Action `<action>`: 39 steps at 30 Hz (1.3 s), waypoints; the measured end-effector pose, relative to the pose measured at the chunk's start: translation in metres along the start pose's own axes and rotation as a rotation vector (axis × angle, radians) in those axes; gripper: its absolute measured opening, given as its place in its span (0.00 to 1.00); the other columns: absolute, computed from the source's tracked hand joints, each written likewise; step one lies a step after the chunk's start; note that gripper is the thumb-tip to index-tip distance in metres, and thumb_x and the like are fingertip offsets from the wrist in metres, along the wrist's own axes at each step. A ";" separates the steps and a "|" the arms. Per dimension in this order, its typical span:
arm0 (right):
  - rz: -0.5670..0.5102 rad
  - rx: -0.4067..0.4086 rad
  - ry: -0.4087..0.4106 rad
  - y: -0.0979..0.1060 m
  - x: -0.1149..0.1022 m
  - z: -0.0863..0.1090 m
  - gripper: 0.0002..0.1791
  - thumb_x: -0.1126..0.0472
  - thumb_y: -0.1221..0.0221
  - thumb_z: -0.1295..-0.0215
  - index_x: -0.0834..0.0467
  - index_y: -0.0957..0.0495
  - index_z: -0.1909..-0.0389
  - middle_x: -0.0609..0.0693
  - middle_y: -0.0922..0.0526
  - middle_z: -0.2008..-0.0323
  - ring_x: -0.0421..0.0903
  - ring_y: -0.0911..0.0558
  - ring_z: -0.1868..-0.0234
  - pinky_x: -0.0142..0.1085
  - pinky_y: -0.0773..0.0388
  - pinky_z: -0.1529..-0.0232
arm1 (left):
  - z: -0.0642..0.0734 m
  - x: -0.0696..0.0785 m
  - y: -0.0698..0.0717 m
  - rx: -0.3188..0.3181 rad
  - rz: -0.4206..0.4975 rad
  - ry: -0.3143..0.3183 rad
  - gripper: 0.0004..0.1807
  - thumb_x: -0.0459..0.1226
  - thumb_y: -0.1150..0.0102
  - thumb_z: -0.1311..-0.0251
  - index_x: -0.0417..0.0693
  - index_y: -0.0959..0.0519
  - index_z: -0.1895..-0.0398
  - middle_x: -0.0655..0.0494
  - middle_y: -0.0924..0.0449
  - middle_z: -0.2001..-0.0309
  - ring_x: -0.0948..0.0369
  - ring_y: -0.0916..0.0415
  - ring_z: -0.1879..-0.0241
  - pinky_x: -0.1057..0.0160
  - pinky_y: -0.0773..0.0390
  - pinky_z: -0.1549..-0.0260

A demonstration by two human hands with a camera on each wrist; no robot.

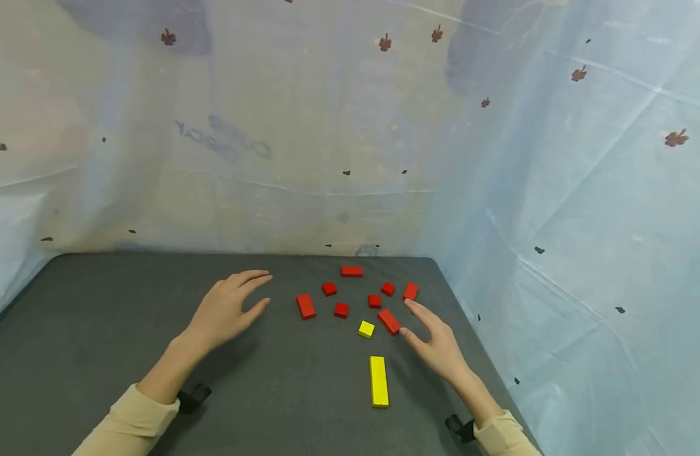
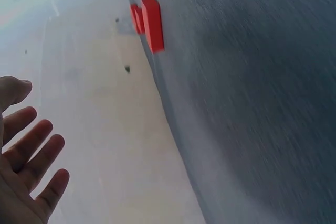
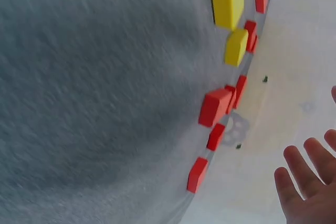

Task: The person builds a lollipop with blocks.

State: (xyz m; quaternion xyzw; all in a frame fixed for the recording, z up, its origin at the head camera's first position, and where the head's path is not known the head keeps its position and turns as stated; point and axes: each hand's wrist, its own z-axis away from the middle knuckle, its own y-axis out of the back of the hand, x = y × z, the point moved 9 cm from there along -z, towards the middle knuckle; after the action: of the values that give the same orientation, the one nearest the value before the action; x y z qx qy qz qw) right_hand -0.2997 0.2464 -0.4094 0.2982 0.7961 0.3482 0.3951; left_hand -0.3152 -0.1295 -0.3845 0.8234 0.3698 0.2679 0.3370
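Note:
My left hand (image 1: pixel 224 311) hovers over the dark table, left of the blocks, with fingers extended and nothing in it. The right hand (image 1: pixel 436 345), also empty and with straight fingers, hangs above the table at the right. Closest to its thumb lies a long red block (image 1: pixel 389 322); another red block (image 1: pixel 410 291) is just beyond its fingertips. A small yellow block (image 1: pixel 366 329) and a long yellow block (image 1: pixel 379 381) lie between the hands. The red block nearest the left hand (image 1: pixel 306 306) shows in the left wrist view too (image 2: pixel 153 24).
Several more red blocks, small ones and a longer one (image 1: pixel 352 271), are scattered toward the table's (image 1: pixel 258 405) back right. A pale plastic sheet (image 1: pixel 304 126) with leaf prints hangs behind the table and along its right edge.

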 end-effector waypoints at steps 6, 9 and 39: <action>-0.027 -0.066 0.053 -0.014 -0.014 0.012 0.36 0.55 0.34 0.40 0.46 0.35 0.31 0.47 0.30 0.33 0.49 0.29 0.34 0.52 0.27 0.41 | -0.017 0.019 -0.024 -0.054 0.084 -0.021 0.26 0.45 0.35 0.42 0.56 0.25 0.39 0.56 0.24 0.44 0.54 0.24 0.48 0.46 0.23 0.55; -0.040 -0.126 0.041 -0.024 -0.017 0.020 0.36 0.54 0.33 0.41 0.46 0.34 0.31 0.46 0.30 0.33 0.48 0.29 0.34 0.51 0.26 0.42 | -0.022 0.028 -0.039 -0.114 0.129 -0.014 0.25 0.46 0.36 0.41 0.58 0.25 0.38 0.58 0.24 0.44 0.56 0.24 0.47 0.47 0.24 0.52; 0.004 -0.575 0.079 -0.074 -0.020 0.053 0.39 0.37 0.38 0.43 0.46 0.34 0.31 0.47 0.38 0.29 0.49 0.35 0.31 0.53 0.30 0.39 | -0.062 0.114 -0.189 -0.585 0.165 -0.221 0.19 0.48 0.39 0.38 0.61 0.22 0.43 0.63 0.23 0.45 0.63 0.25 0.49 0.58 0.24 0.50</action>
State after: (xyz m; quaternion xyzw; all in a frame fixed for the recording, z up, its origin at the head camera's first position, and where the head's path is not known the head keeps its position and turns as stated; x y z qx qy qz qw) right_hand -0.2596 0.2052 -0.4832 0.1616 0.6788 0.5719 0.4313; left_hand -0.3730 0.0767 -0.4655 0.7429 0.1701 0.2981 0.5748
